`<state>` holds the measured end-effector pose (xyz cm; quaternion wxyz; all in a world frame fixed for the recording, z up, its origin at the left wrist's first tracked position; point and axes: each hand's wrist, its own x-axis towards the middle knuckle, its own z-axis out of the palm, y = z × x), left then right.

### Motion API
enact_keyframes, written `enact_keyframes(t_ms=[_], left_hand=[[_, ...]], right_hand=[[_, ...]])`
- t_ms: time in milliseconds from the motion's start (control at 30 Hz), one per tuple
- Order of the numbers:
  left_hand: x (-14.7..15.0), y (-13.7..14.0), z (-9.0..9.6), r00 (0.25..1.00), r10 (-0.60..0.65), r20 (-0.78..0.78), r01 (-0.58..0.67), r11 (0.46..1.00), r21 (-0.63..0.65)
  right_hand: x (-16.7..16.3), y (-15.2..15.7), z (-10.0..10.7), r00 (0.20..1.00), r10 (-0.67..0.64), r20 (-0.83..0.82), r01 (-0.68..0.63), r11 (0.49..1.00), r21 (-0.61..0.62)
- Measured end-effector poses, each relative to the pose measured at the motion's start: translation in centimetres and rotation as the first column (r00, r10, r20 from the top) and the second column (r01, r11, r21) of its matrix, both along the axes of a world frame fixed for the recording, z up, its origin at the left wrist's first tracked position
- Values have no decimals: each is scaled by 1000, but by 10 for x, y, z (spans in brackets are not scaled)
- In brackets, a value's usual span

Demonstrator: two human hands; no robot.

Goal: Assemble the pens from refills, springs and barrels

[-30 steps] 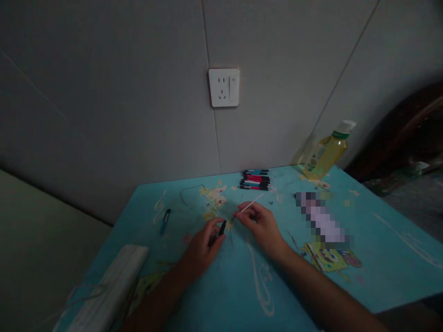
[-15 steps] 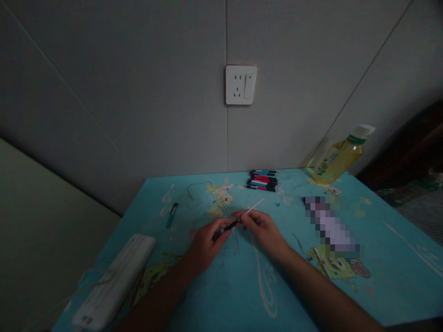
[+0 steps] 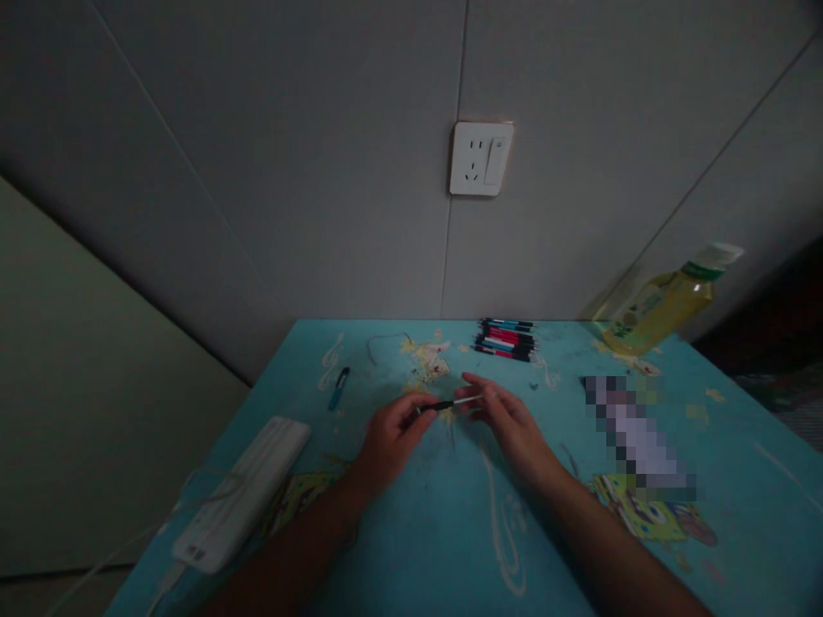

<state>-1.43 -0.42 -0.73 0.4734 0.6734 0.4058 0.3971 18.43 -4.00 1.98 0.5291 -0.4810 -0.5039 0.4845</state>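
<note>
My left hand (image 3: 393,435) pinches the black front section of a pen (image 3: 438,406) above the middle of the table. A thin pale refill (image 3: 465,400) sticks out of that section towards the right. My right hand (image 3: 511,420) has its thumb and index finger closed at the refill's far end, while its other fingers stretch out behind. To the left of my hands lies a blue pen barrel with a dark clip (image 3: 339,389), flat on the table.
Several pens (image 3: 505,339) lie in a row by the wall. A bottle of yellow liquid (image 3: 662,304) stands at the back right. A blurred-out flat object (image 3: 639,437) lies on the right. A white power strip (image 3: 244,493) with cables is on the left of the blue tablecloth (image 3: 437,548).
The refill has swung from slanting upward to nearly level. My right fingers have slid outward along it to its far end. The whole view has shifted slightly.
</note>
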Motion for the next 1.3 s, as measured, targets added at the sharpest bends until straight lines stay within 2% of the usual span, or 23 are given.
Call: enact_keyframes(t_ms=[167, 333, 500, 667, 767, 867, 967, 1033, 1067, 1100, 1133, 1167, 1200, 1267, 1300], left_hand=[[0, -1, 2, 1000, 4, 21, -4, 1000, 19], [-3, -1, 6, 999, 35, 22, -36, 999, 34], [-3, 2, 5, 997, -83, -4, 83, 996, 15], [-1, 4, 7, 999, -44, 11, 45, 998, -48], [1, 0, 9, 994, -85, 73, 92, 990, -104], [4, -6, 10, 985, -148, 82, 156, 983, -96], [1, -4, 13, 981, -189, -51, 190, 982, 20], [-9, 7, 16, 970, -135, -201, 158, 982, 104], [-17, 15, 17, 961, -32, -276, 83, 981, 176], [-26, 24, 17, 930, 119, -349, -19, 961, 277], [-37, 34, 17, 860, 291, -420, -125, 916, 381], [-47, 43, 15, 753, 440, -488, -207, 864, 460], [-58, 52, 12, 641, 537, -548, -251, 822, 511], [-75, 65, 4, 461, 604, -650, -285, 795, 536], [-81, 69, -1, 401, 600, -692, -303, 800, 518]], right_hand=[[-1, 3, -6, 1000, -19, -19, 19, 999, -41], [-4, 2, -10, 998, 70, -4, -70, 991, -116], [0, 4, -12, 993, 102, -58, -108, 989, -99], [-1, 3, -20, 991, -14, -135, -2, 994, -112], [-6, 1, -28, 986, -50, -156, 33, 993, -110], [-10, -1, -32, 997, -9, -81, 2, 996, -94], [-11, -2, -28, 996, -6, 88, 9, 999, -39], [-9, -2, -25, 976, -75, 205, 69, 997, 32], [-7, -1, -24, 961, -119, 250, 104, 992, 75], [-5, 0, -23, 945, -159, 287, 129, 984, 121], [-3, 1, -22, 929, -192, 315, 145, 975, 166], [-1, 2, -22, 917, -213, 338, 150, 968, 202], [1, 2, -22, 907, -219, 360, 143, 964, 226], [3, 3, -21, 892, -198, 406, 107, 966, 237], [4, 2, -20, 883, -180, 433, 86, 970, 227]])
